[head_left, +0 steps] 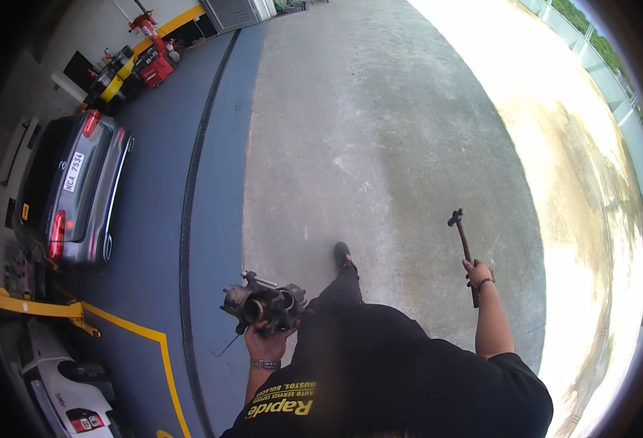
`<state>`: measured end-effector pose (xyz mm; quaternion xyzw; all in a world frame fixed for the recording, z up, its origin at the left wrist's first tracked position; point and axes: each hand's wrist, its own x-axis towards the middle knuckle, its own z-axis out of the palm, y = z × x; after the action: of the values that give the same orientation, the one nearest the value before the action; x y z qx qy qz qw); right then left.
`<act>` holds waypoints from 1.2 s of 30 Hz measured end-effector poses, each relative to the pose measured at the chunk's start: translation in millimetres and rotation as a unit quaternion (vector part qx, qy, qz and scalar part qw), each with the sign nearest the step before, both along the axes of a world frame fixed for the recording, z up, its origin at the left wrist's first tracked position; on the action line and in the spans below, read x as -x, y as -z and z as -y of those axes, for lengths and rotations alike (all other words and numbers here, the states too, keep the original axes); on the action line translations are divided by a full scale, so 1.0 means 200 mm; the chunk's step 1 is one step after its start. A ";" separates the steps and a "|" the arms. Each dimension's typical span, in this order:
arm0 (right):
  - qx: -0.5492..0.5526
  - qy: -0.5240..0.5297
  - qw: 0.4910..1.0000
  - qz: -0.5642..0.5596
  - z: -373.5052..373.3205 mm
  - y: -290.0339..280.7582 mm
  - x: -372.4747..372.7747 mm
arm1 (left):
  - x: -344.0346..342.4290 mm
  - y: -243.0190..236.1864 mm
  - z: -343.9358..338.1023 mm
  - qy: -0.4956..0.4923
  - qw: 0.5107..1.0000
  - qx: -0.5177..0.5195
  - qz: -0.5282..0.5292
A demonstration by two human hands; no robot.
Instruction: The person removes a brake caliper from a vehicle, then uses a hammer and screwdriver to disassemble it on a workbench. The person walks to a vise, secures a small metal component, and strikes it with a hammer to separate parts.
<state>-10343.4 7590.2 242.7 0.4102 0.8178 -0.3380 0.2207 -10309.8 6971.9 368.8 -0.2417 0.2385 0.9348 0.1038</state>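
Note:
My left hand (266,339) grips a greasy metal mechanical part (259,299) with round openings and a bright rod along its top, held low in front of my left side; a thin wire sticks out below it. In my right hand (479,273) is a hammer (461,230) with a dark head and a wooden handle, held out to the right with the head pointing forward. Fingers of both hands are wrapped round what they hold.
My shoe (342,254) is on a concrete walkway (350,109). Left, on blue flooring, are a grey car (80,226), a white vehicle (66,383), a yellow lift arm (33,305), drums (110,80) and red equipment (153,66). Sunlit pavement (591,219) lies right.

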 end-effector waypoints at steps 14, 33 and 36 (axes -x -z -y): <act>0.157 -0.184 0.827 0.507 -0.10 0.55 1.65 | 3.27 -0.06 -0.49 0.063 0.997 -0.025 -0.027; -0.052 0.001 0.998 0.018 -0.96 -0.19 6.47 | 6.69 -0.09 -1.01 0.015 0.998 -0.046 -0.039; -0.056 0.057 0.996 0.049 -0.95 -0.12 6.87 | 7.38 -0.17 -1.08 0.038 0.998 -0.055 0.013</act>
<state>-11717.4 7779.7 266.4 0.4840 0.7987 -0.2834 0.2177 -11785.1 7188.1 402.1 -0.2387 0.1943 0.9386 0.1559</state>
